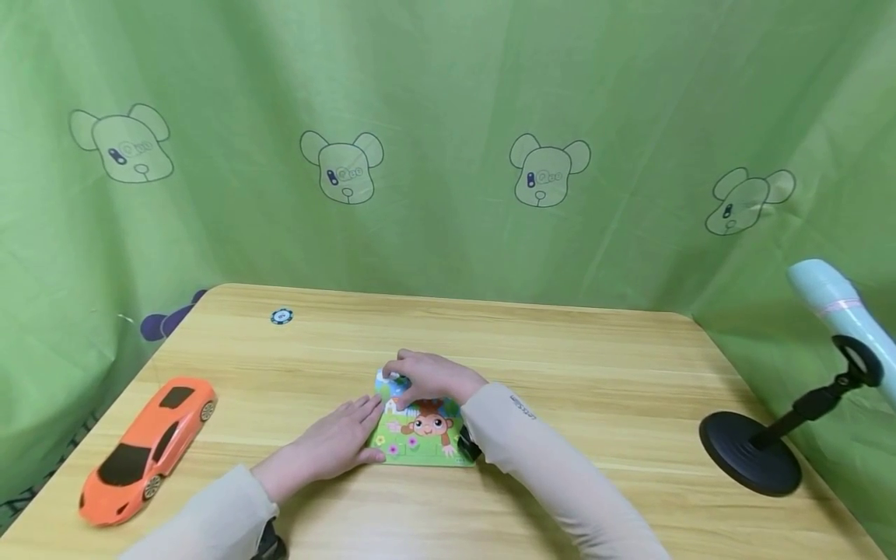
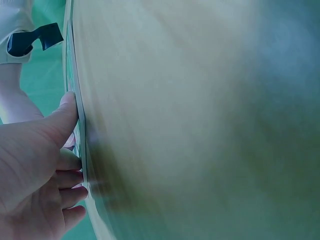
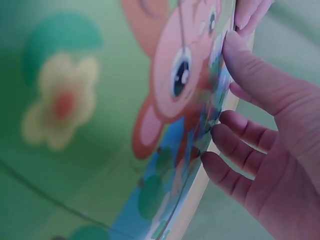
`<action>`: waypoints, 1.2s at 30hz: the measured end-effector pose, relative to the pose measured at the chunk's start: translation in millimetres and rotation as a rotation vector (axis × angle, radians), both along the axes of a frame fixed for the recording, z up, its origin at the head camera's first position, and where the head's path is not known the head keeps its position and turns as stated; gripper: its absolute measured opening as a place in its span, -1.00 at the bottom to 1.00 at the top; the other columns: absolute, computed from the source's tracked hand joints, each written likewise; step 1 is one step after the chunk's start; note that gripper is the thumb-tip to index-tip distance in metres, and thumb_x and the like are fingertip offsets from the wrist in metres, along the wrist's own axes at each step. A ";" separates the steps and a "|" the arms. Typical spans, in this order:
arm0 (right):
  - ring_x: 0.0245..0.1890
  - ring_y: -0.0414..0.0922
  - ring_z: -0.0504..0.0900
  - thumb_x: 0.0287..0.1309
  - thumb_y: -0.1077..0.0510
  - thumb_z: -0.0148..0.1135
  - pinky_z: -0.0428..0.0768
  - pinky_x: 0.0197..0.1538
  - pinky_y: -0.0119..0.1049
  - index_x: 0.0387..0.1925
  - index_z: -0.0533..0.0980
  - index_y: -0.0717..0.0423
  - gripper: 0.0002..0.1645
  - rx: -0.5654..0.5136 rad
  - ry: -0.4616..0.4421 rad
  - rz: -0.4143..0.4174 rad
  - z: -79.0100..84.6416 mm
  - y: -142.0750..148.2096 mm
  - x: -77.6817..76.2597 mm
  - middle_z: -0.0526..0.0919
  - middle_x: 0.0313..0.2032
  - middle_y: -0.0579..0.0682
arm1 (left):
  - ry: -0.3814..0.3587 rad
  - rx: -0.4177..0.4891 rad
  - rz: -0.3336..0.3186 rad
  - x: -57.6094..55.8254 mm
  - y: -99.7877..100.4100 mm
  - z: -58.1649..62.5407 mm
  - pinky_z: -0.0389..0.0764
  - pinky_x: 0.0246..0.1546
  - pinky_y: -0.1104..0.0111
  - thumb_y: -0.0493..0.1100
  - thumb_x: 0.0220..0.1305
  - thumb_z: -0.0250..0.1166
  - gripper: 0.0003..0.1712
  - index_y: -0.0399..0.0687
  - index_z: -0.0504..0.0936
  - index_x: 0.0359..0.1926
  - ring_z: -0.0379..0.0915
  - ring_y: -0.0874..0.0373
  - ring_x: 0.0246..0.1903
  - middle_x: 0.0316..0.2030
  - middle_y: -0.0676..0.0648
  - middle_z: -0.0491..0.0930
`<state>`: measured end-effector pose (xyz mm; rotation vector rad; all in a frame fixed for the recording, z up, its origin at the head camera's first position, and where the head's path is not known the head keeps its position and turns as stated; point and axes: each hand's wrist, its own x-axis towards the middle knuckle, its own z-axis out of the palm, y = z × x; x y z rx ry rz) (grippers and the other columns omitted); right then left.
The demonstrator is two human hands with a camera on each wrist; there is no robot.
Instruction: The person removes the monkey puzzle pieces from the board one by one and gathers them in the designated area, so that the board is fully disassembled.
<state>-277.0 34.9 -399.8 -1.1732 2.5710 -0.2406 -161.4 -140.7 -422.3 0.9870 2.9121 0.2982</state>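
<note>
A jigsaw puzzle board (image 1: 411, 447) with a cartoon monkey, flowers and a green ground lies on the table. My left hand (image 1: 336, 439) rests flat at its left side, thumb and fingers touching the board's edge; the left wrist view shows this thumb (image 2: 67, 112) against the thin rim. Over the upper left part of the board is my right hand (image 1: 434, 376), its fingers bent and spread. In the right wrist view the thumb (image 3: 250, 65) and fingertips (image 3: 212, 162) touch the printed surface, with a gap between them. Whether a loose piece lies under them is hidden.
An orange toy car (image 1: 150, 451) stands at the table's left side. A round chip (image 1: 281, 316) lies near the back left. At the right, a black stand (image 1: 749, 453) holds a light blue tube-like object (image 1: 840, 307). Green curtains (image 1: 448, 155) surround the wooden table (image 1: 595, 365).
</note>
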 end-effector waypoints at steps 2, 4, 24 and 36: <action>-0.18 -0.21 0.45 -0.06 -0.11 0.34 0.47 -0.02 -0.32 0.13 0.42 -0.06 -0.33 -0.008 -0.010 -0.008 -0.3 0.0 -0.3 0.41 -0.09 -0.10 | -0.001 0.001 -0.001 -0.4 -0.1 -0.7 0.14 0.23 0.00 0.16 0.23 0.13 -0.14 -0.51 0.21 0.24 0.08 -0.25 0.24 0.26 -0.39 0.15; -0.21 -0.21 0.45 -0.06 -0.10 0.35 0.48 -0.05 -0.33 0.13 0.41 -0.06 -0.33 -0.019 -0.017 -0.015 0.0 0.2 -0.2 0.39 -0.09 -0.09 | 0.000 0.001 -0.001 -0.8 -0.4 -1.6 0.14 0.22 0.00 0.16 0.22 0.14 -0.14 -0.51 0.21 0.24 0.08 -0.25 0.24 0.26 -0.39 0.15; -0.33 -0.19 0.46 0.19 0.25 0.16 0.50 -0.21 -0.36 -0.16 0.49 0.13 -0.83 -0.350 -0.210 -0.177 -5.8 12.0 -6.6 0.51 -0.29 -0.08 | -0.010 -0.014 0.012 -0.2 0.3 2.5 0.14 0.23 0.01 0.15 0.21 0.16 -0.14 -0.50 0.22 0.24 0.07 -0.25 0.24 0.26 -0.39 0.15; -0.44 -0.03 0.55 0.24 0.28 0.08 0.59 -0.36 -0.21 -0.14 0.54 0.18 -0.82 -0.592 -0.505 -0.328 -4.3 26.9 -7.5 0.55 -0.41 0.09 | -0.006 0.063 -0.021 0.0 -2.7 0.9 0.10 0.22 -0.05 0.21 0.22 0.10 -0.09 -0.52 0.18 0.25 0.07 -0.31 0.22 0.25 -0.43 0.14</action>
